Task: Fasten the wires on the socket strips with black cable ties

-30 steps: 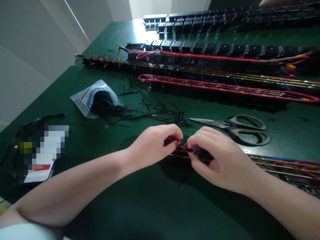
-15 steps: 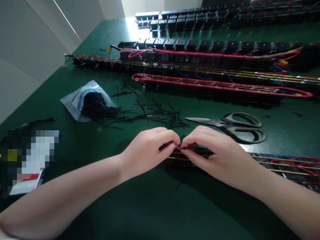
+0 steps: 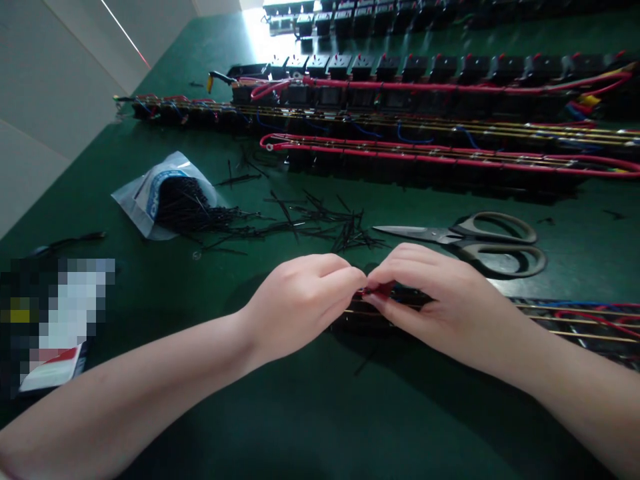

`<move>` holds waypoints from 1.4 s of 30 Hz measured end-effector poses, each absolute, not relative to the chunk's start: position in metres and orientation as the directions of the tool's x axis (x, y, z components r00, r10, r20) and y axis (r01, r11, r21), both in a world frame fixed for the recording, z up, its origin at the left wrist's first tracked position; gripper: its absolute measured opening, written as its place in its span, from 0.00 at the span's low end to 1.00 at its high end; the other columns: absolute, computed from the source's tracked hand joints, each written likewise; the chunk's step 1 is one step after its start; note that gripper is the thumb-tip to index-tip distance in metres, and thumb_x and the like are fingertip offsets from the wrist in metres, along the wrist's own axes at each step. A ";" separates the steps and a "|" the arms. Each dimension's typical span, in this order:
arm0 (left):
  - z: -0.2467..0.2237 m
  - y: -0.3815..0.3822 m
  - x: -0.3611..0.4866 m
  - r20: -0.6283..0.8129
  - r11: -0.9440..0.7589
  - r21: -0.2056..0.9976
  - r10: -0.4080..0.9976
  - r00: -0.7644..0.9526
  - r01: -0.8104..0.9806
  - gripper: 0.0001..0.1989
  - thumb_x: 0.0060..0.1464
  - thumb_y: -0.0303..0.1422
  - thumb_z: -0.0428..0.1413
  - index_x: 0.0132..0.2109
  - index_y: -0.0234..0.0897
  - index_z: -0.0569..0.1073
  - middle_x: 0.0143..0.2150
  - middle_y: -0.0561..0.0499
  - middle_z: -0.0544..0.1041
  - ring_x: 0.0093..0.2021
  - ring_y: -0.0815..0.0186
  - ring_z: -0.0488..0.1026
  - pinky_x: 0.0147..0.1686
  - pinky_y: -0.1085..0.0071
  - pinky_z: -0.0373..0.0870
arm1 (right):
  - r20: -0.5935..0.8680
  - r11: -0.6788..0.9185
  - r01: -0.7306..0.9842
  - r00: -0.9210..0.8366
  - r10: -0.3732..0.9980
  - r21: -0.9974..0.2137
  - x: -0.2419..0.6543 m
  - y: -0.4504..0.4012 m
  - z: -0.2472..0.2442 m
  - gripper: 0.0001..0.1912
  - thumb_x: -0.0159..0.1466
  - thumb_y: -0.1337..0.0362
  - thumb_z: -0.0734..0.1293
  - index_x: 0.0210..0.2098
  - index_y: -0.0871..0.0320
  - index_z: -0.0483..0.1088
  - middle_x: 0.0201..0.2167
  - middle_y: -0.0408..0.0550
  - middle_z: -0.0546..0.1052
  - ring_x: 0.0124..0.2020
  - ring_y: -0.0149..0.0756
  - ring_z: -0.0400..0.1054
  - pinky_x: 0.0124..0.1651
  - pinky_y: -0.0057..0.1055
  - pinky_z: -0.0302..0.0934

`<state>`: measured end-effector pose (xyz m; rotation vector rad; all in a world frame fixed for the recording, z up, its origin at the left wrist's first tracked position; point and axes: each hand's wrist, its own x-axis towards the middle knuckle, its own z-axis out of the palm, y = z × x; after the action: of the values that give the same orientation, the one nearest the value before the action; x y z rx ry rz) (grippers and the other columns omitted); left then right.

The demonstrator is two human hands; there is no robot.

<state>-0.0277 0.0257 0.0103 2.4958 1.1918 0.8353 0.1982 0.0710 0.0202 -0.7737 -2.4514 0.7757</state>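
Observation:
A long black strip assembly (image 3: 590, 328) with brass-coloured rails and red and blue wires lies in front of me, partly covered by my hands. My left hand (image 3: 305, 293) is closed in a pinch over its left end, by the red wire. From the right, my right hand (image 3: 435, 293) meets it, thumb and forefinger pinched at the same spot, fingertips nearly touching. Whatever small thing sits between the fingertips is mostly hidden. Just beyond the hands lie loose black cable ties (image 3: 345, 230) and a pair of scissors (image 3: 465, 237), blades pointing left.
A clear plastic bag (image 3: 137, 207) spills more cable ties at the left. Farther back, several black socket strips (image 3: 415, 70) with red wire loops (image 3: 425, 155) run across the green table (image 3: 280, 427). At the left edge lies a partly blurred packet (image 3: 55, 360).
My left fingers have closed up and moved slightly right, against the right fingertips. The right hand stays pinched at the wires. The view has tilted down a little.

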 end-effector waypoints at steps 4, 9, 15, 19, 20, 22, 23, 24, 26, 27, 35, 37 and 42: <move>0.011 0.025 -0.028 0.384 -0.634 0.441 0.773 0.505 0.636 0.11 0.71 0.26 0.51 0.41 0.35 0.78 0.40 0.48 0.83 0.38 0.67 0.79 0.39 0.74 0.75 | 0.234 0.683 0.377 -0.744 0.625 -0.626 0.198 0.072 0.022 0.05 0.66 0.70 0.69 0.38 0.55 0.77 0.34 0.48 0.82 0.36 0.39 0.75 0.35 0.34 0.72; 0.011 0.025 -0.028 0.381 -0.634 0.408 0.772 0.509 0.657 0.13 0.71 0.27 0.50 0.39 0.34 0.78 0.41 0.47 0.83 0.39 0.66 0.79 0.38 0.73 0.75 | 0.248 0.702 0.374 -0.750 0.613 -0.606 0.199 0.072 0.021 0.05 0.66 0.70 0.69 0.38 0.56 0.77 0.33 0.48 0.81 0.34 0.37 0.75 0.34 0.33 0.71; 0.011 0.025 -0.028 0.409 -0.665 0.368 0.743 0.529 0.650 0.13 0.72 0.28 0.49 0.41 0.35 0.77 0.41 0.47 0.83 0.40 0.66 0.80 0.40 0.73 0.77 | 0.234 0.693 0.376 -0.753 0.616 -0.615 0.199 0.073 0.019 0.06 0.66 0.69 0.69 0.39 0.54 0.78 0.34 0.48 0.82 0.35 0.38 0.75 0.35 0.34 0.72; 0.011 0.025 -0.029 0.454 -0.708 0.365 0.702 0.549 0.604 0.12 0.72 0.27 0.50 0.42 0.34 0.77 0.41 0.47 0.84 0.40 0.67 0.81 0.40 0.73 0.78 | 0.236 0.690 0.377 -0.748 0.620 -0.618 0.199 0.072 0.020 0.05 0.66 0.69 0.69 0.38 0.54 0.77 0.33 0.47 0.81 0.34 0.39 0.75 0.34 0.34 0.71; 0.012 0.025 -0.029 0.462 -0.716 0.363 0.694 0.553 0.596 0.12 0.72 0.27 0.50 0.43 0.33 0.77 0.40 0.47 0.84 0.39 0.67 0.81 0.40 0.74 0.78 | 0.238 0.687 0.381 -0.743 0.626 -0.618 0.198 0.072 0.020 0.04 0.66 0.68 0.69 0.37 0.53 0.76 0.32 0.47 0.81 0.34 0.39 0.74 0.33 0.34 0.71; 0.013 0.025 -0.029 0.470 -0.730 0.353 0.680 0.563 0.586 0.11 0.73 0.27 0.50 0.45 0.33 0.78 0.40 0.47 0.84 0.39 0.66 0.81 0.39 0.73 0.78 | 0.241 0.681 0.395 -0.729 0.641 -0.616 0.198 0.071 0.021 0.04 0.66 0.68 0.69 0.35 0.53 0.74 0.31 0.47 0.80 0.33 0.39 0.74 0.32 0.34 0.70; 0.014 0.025 -0.029 0.465 -0.734 0.348 0.675 0.572 0.583 0.11 0.73 0.28 0.50 0.46 0.34 0.78 0.40 0.47 0.84 0.38 0.66 0.81 0.38 0.73 0.78 | 0.242 0.678 0.405 -0.721 0.649 -0.613 0.197 0.071 0.021 0.04 0.66 0.68 0.69 0.34 0.53 0.74 0.31 0.47 0.79 0.33 0.38 0.73 0.31 0.33 0.69; 0.015 0.025 -0.029 0.454 -0.737 0.344 0.672 0.584 0.582 0.12 0.73 0.28 0.49 0.47 0.35 0.78 0.41 0.48 0.84 0.38 0.66 0.81 0.38 0.73 0.77 | 0.242 0.677 0.413 -0.716 0.655 -0.610 0.197 0.071 0.021 0.05 0.66 0.68 0.68 0.33 0.53 0.73 0.31 0.47 0.79 0.32 0.38 0.73 0.31 0.33 0.68; 0.017 0.025 -0.029 0.421 -0.738 0.343 0.674 0.607 0.582 0.13 0.74 0.29 0.48 0.47 0.36 0.78 0.41 0.48 0.84 0.38 0.66 0.81 0.37 0.73 0.77 | 0.242 0.674 0.424 -0.709 0.663 -0.605 0.197 0.070 0.021 0.05 0.66 0.67 0.68 0.32 0.53 0.72 0.30 0.47 0.78 0.32 0.38 0.73 0.31 0.33 0.67; 0.017 0.025 -0.029 0.407 -0.735 0.346 0.678 0.612 0.583 0.14 0.74 0.29 0.47 0.46 0.37 0.78 0.41 0.48 0.84 0.38 0.66 0.81 0.37 0.73 0.77 | 0.241 0.672 0.428 -0.706 0.666 -0.604 0.197 0.070 0.021 0.05 0.66 0.67 0.68 0.32 0.54 0.72 0.30 0.47 0.78 0.32 0.38 0.73 0.31 0.33 0.67; 0.014 0.028 -0.030 0.455 -0.733 0.454 0.679 0.576 0.506 0.08 0.69 0.25 0.54 0.46 0.31 0.79 0.42 0.46 0.84 0.42 0.65 0.81 0.44 0.72 0.77 | 0.276 0.710 0.421 -0.714 0.644 -0.565 0.198 0.067 0.019 0.06 0.67 0.68 0.68 0.33 0.54 0.72 0.30 0.47 0.77 0.32 0.38 0.72 0.32 0.32 0.66; 0.014 0.029 -0.030 0.411 -0.695 0.517 0.713 0.568 0.499 0.07 0.69 0.25 0.56 0.46 0.31 0.79 0.43 0.47 0.84 0.43 0.66 0.81 0.45 0.73 0.77 | 0.321 0.753 0.402 -0.725 0.609 -0.521 0.198 0.066 0.018 0.06 0.67 0.70 0.67 0.34 0.55 0.71 0.30 0.46 0.77 0.33 0.37 0.71 0.32 0.32 0.65; 0.019 0.034 -0.030 0.265 -0.564 0.656 0.794 0.547 0.501 0.08 0.63 0.20 0.59 0.45 0.33 0.81 0.42 0.51 0.85 0.42 0.69 0.81 0.45 0.77 0.76 | 0.414 0.816 0.352 -0.728 0.547 -0.459 0.198 0.062 0.017 0.05 0.70 0.72 0.65 0.38 0.56 0.71 0.32 0.46 0.78 0.33 0.35 0.71 0.34 0.31 0.65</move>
<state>-0.0304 0.0341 0.0193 2.2698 1.0432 0.7544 0.1981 0.0619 0.0169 -0.6618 -2.4527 0.4767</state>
